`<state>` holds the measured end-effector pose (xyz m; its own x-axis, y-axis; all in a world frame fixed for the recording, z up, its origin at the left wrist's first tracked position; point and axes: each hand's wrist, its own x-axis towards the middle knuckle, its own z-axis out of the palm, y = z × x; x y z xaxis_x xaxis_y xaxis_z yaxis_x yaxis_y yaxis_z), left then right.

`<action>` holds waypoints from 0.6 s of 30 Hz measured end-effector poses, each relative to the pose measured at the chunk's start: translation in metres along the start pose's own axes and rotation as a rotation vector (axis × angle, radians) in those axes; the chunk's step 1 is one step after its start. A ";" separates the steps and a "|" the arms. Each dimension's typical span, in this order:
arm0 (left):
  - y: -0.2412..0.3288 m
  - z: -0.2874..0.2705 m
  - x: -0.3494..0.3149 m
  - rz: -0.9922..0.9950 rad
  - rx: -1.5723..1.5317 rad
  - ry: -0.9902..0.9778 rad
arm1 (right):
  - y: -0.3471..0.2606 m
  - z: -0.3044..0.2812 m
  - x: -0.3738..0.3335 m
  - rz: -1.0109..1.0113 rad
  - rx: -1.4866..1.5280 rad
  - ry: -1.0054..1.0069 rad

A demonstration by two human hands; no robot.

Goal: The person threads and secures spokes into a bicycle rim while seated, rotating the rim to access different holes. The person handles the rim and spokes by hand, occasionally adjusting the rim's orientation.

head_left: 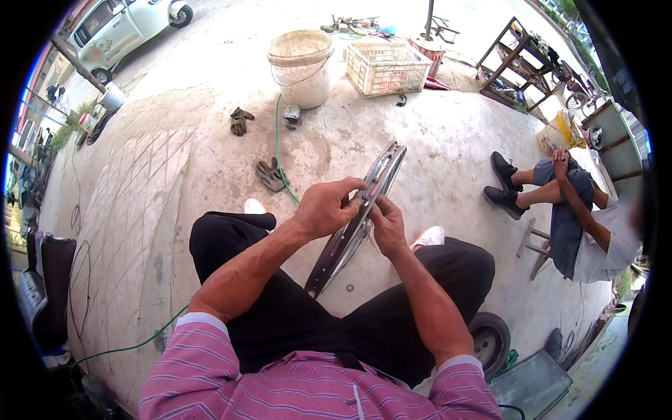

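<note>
A bare metal wheel rim (329, 260) with spokes stands edge-on between my knees, its far end tilted away to the right. My left hand (323, 210) is closed at the rim's upper left side, index finger and thumb pressed against it. On the opposite side my right hand (388, 225) grips the rim and spokes, thumb and fingers near the left fingertips. Any small part between the fingertips is too small to make out. Two dark work gloves lie on the concrete ahead, one glove (270, 174) nearer and another glove (240, 121) farther off.
A whitish bucket (301, 73) and a plastic crate (387, 68) stand ahead. A green hose (278, 140) runs along the floor. At right a person (588, 217) sits with hands clasped, by a small stool (535, 246). A tyre (489, 344) lies near my right knee; a metal rack (519, 63) stands far right.
</note>
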<state>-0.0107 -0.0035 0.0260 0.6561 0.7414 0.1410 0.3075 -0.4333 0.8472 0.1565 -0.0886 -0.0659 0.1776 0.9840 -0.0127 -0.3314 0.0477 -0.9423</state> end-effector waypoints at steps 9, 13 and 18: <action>0.010 -0.010 0.013 0.090 0.366 -0.138 | -0.008 0.000 -0.002 0.075 -0.002 -0.102; 0.015 -0.011 0.014 0.122 0.379 -0.148 | -0.020 0.010 -0.006 0.124 0.011 -0.053; 0.010 -0.019 0.021 -0.086 -0.286 -0.137 | -0.016 -0.002 -0.006 0.163 0.043 -0.105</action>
<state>-0.0068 0.0180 0.0473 0.7288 0.6847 0.0084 0.1730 -0.1959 0.9652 0.1624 -0.0956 -0.0518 0.0218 0.9916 -0.1272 -0.3872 -0.1089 -0.9155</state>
